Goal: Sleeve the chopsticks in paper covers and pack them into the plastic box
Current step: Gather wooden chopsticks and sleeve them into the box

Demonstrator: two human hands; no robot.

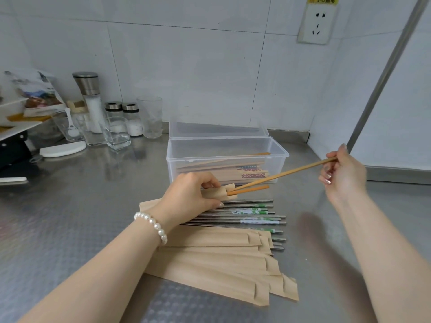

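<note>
My left hand (189, 194) grips a brown paper sleeve (218, 193) just in front of the clear plastic box (227, 145). One wooden chopstick (254, 188) sits in the sleeve with its orange end sticking out. My right hand (345, 173) pinches the far end of a second wooden chopstick (286, 174), whose tip is at the sleeve's mouth. The box stands open, lid tilted back, with several sleeved chopsticks (233, 171) lying inside. A row of loose metal chopsticks (251, 214) lies under my left hand, and empty paper sleeves (217, 259) are fanned out nearer to me.
A steel counter (70, 217) carries everything. At the back left stand a salt grinder (89, 99), two shakers (123, 117), several glasses (150, 116) and a white lid (63, 149). A tiled wall with a socket (317, 23) is behind, a metal post (382, 75) at the right.
</note>
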